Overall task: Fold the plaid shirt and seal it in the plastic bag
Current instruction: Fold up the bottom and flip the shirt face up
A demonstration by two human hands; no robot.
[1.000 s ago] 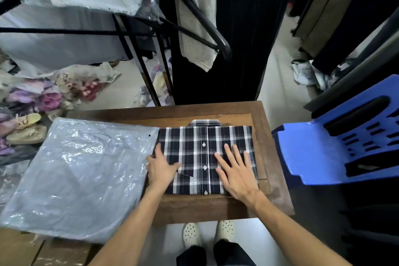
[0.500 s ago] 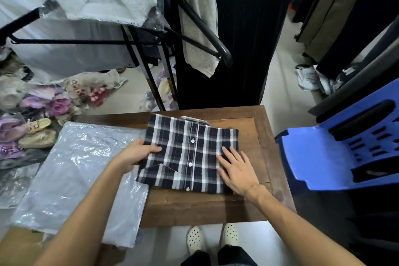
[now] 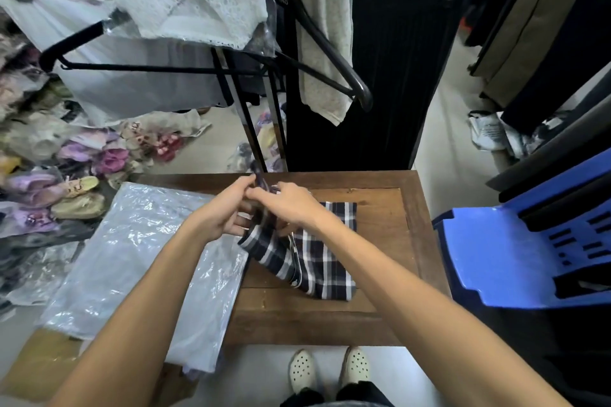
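The folded plaid shirt [image 3: 314, 258], navy with white checks, is tilted up off the wooden table [image 3: 410, 241], its lower edge still resting on the wood. My left hand [image 3: 228, 208] and my right hand [image 3: 291, 205] both grip the shirt's upper end near the table's far edge, fingers pinched close together. The clear plastic bag [image 3: 132, 258] lies flat to the left, overlapping the table's left side and a cardboard box. My forearms hide part of the bag and shirt.
A blue plastic chair [image 3: 529, 251] stands close on the right. A black clothes rack [image 3: 231, 69] with hanging garments rises just behind the table. Shoes [image 3: 76, 188] are piled on the floor at left. My feet [image 3: 327, 370] show below the table's front edge.
The shirt lay flat under both palms. My left hand took its left edge, then both hands came together at its upper end and raised it, so it now hangs tilted.
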